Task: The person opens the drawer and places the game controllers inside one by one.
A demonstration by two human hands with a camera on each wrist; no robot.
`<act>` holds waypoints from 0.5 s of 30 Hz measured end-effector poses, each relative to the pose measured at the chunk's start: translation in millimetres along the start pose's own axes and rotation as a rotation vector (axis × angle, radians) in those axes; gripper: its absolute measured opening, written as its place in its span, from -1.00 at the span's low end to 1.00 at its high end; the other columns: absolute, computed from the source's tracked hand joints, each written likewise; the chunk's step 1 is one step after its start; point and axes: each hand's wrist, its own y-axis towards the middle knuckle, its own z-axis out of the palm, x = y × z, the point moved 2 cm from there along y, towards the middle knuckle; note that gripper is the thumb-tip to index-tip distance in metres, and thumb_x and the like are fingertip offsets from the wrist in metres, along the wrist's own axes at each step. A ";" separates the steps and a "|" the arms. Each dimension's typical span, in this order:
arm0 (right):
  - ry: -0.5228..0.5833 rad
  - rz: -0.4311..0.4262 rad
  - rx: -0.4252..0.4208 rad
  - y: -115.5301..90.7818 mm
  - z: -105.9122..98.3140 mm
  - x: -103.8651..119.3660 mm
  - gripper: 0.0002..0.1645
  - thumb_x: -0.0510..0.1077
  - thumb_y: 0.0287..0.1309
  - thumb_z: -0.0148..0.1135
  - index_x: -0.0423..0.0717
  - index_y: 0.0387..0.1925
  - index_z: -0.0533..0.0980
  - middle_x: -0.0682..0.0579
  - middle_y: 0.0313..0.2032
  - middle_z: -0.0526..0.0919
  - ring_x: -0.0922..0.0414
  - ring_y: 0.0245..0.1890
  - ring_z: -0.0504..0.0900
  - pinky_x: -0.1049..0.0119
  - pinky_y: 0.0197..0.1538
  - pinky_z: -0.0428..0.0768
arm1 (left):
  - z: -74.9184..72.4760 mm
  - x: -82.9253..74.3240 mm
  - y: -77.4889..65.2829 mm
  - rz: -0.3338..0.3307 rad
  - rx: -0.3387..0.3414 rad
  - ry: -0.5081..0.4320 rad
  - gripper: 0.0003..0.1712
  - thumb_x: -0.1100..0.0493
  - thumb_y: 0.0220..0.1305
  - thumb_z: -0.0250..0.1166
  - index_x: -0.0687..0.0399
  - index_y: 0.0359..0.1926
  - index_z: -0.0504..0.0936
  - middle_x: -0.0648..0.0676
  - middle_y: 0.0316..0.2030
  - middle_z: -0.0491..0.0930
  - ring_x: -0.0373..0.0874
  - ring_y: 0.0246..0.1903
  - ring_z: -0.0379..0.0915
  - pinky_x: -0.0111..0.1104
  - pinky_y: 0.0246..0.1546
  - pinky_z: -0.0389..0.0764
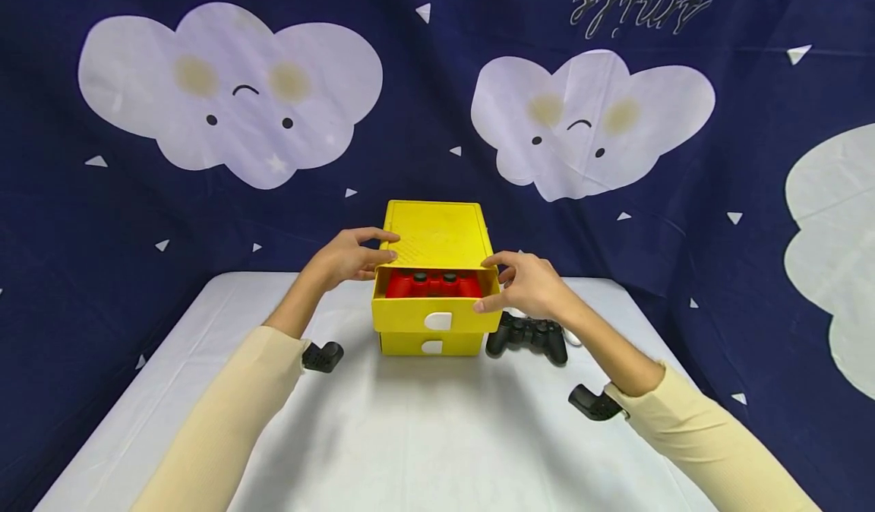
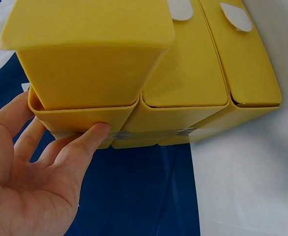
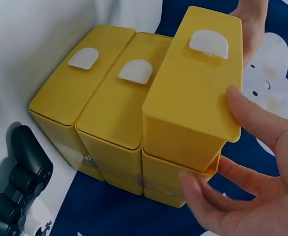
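A yellow drawer cabinet (image 1: 440, 231) stands on the table, its top drawer (image 1: 403, 316) pulled partway out. Inside that drawer lies a red game controller (image 1: 434, 286), its two dark thumbsticks showing. My left hand (image 1: 345, 257) rests on the cabinet's left side near the front, with one fingertip on the top and the thumb (image 2: 92, 137) against the side wall. At the right, my right hand (image 1: 533, 284) spans drawer and cabinet: the thumb (image 3: 240, 105) lies on the edge of the drawer front, and curved fingers (image 3: 198, 194) touch the cabinet.
A black game controller (image 1: 526, 337) lies on the table just right of the cabinet, with part of a white object (image 1: 573, 338) behind it. White tabs mark the drawer fronts, and the lower drawers (image 3: 109, 105) sit closed. A dark blue cloud-print curtain (image 1: 424, 117) hangs behind.
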 end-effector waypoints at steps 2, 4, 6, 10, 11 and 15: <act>0.011 -0.008 -0.029 1.2 1.4 -1.5 -0.10 0.17 -0.15 0.66 0.02 0.26 0.54 -0.17 0.13 0.64 -0.13 0.14 0.58 -0.01 0.05 0.66 | -0.5 -0.2 -0.4 0.004 -0.001 -0.005 -0.43 0.06 0.40 0.34 -0.16 0.39 0.49 0.13 0.35 0.45 0.14 0.19 0.49 -0.08 0.24 0.60; 0.031 -0.027 -0.068 3.5 4.2 -3.7 -0.17 0.14 -0.13 0.66 -0.01 0.21 0.57 -0.16 0.14 0.64 -0.13 0.15 0.59 -0.04 0.10 0.65 | -0.6 -0.3 -0.8 0.007 0.001 -0.014 -0.43 0.07 0.40 0.34 -0.16 0.39 0.49 0.13 0.35 0.46 0.15 0.20 0.49 -0.07 0.24 0.59; 0.051 -0.051 -0.116 5.4 7.3 -5.0 -0.24 0.09 -0.11 0.66 -0.05 0.15 0.59 -0.15 0.12 0.66 -0.13 0.13 0.62 -0.04 0.12 0.65 | -0.3 -0.1 -0.8 0.009 0.006 -0.021 -0.43 0.07 0.40 0.34 -0.15 0.40 0.49 0.13 0.36 0.45 0.17 0.23 0.48 -0.06 0.25 0.58; 0.089 -0.082 -0.187 8.7 12.4 -7.6 -0.34 0.01 -0.11 0.66 -0.10 0.04 0.60 -0.15 0.06 0.69 -0.14 0.06 0.67 -0.04 0.09 0.67 | 1.3 0.0 -0.4 0.010 0.014 -0.024 -0.42 0.07 0.40 0.34 -0.14 0.41 0.47 0.14 0.39 0.42 0.20 0.30 0.44 -0.04 0.28 0.55; 0.097 -0.084 -0.195 9.0 12.8 -7.7 -0.35 -0.01 -0.11 0.67 -0.10 0.03 0.60 -0.14 0.05 0.70 -0.14 0.05 0.67 -0.04 0.08 0.67 | 1.4 -0.1 -0.5 0.011 0.014 -0.022 -0.42 0.07 0.40 0.34 -0.14 0.41 0.47 0.14 0.39 0.42 0.20 0.30 0.44 -0.04 0.28 0.55; 0.120 -0.086 -0.204 11.4 13.8 -8.8 -0.39 -0.02 -0.10 0.66 -0.08 0.00 0.59 -0.13 0.01 0.72 -0.15 0.03 0.68 -0.04 0.05 0.68 | 0.8 -0.5 -1.3 0.012 0.010 -0.016 -0.42 0.07 0.41 0.34 -0.15 0.41 0.48 0.14 0.38 0.43 0.19 0.28 0.46 -0.06 0.27 0.57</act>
